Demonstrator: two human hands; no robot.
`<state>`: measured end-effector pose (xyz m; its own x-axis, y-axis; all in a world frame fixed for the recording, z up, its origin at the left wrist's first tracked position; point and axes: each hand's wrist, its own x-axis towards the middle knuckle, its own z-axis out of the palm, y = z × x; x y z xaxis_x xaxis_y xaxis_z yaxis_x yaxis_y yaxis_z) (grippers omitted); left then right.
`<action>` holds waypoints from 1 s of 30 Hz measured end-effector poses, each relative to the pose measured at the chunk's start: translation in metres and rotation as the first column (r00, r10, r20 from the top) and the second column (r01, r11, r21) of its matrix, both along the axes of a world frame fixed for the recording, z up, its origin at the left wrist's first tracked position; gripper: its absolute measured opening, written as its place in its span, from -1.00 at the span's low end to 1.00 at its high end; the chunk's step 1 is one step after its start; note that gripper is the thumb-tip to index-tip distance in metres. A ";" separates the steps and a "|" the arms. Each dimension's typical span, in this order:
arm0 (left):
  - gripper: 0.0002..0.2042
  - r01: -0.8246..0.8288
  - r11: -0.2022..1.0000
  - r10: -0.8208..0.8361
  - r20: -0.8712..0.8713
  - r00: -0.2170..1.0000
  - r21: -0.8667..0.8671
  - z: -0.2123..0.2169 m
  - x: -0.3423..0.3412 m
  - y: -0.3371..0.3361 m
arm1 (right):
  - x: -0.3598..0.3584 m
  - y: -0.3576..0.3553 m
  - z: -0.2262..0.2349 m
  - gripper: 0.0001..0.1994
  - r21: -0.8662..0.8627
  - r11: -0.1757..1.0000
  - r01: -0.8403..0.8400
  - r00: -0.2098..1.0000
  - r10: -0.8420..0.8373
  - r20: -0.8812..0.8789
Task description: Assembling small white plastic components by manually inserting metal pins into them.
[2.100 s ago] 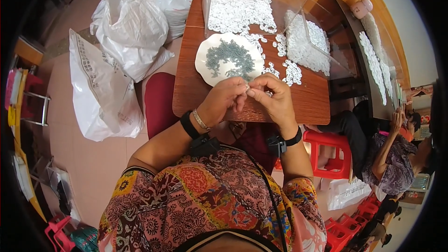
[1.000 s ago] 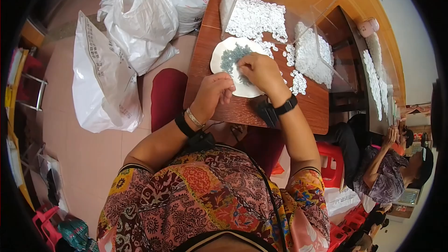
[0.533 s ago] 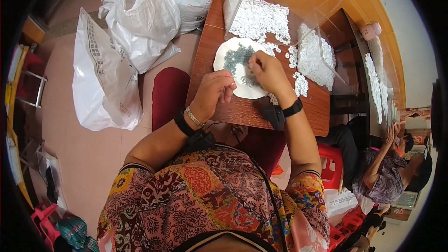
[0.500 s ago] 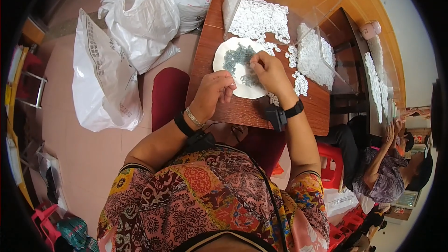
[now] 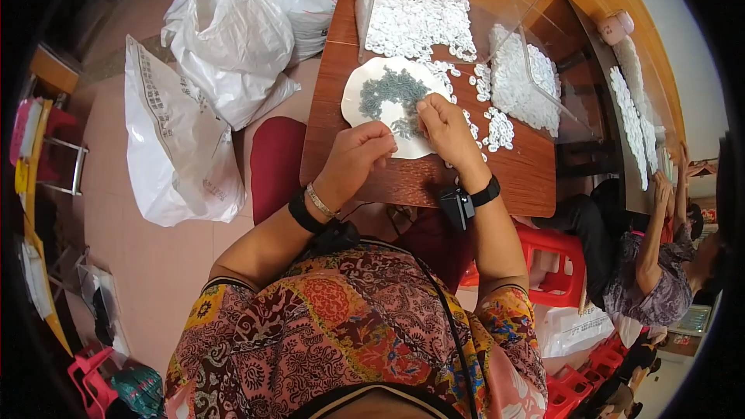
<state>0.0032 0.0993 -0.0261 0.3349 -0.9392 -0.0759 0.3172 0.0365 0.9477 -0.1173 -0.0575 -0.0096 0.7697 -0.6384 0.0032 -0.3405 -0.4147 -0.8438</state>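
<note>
A cream plate with a wavy rim lies on the brown table, bearing a ring-like heap of small grey-green pieces. Over its near left rim my left hand is closed, thumb and fingers pinched together; whatever they hold is too small to make out. At the plate's right side, my right hand pinches with thumb and forefinger beside the grey-green heap, its catch hidden too. Loose white oval pieces lie just right of my right hand, and some peek out beneath it.
Clear plastic bins on their sides hold white oval pieces at the back and more white pieces at the right. White sacks stand left of the table. A red stool and a seated person are at the right.
My left hand's fingers have curled in more tightly, staying near the plate's near rim. The right hand keeps its pinch by the heap. The whole view has shifted slightly.
</note>
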 end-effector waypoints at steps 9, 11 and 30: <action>-0.88 0.063 0.901 0.257 0.646 0.719 -0.429 0.004 0.000 -0.029 | -0.007 0.021 0.021 -0.75 0.176 0.978 -0.113 0.990 0.095 0.108; -0.84 -0.001 0.971 0.103 0.417 0.903 -0.237 0.008 -0.003 -0.026 | -0.009 0.026 0.027 -0.79 0.211 0.971 -0.111 0.985 0.080 0.151; -0.79 0.138 0.979 -0.137 0.019 0.990 -0.149 0.018 -0.031 -0.027 | -0.044 0.046 0.034 -0.86 0.162 0.987 -0.012 0.931 -0.048 0.362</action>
<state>-0.0283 0.0728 -0.0085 0.2020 -0.9768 0.0710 0.3206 0.1344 0.9376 -0.1610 -0.0118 0.0241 0.7228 -0.6677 0.1784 -0.0039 -0.2620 -0.9651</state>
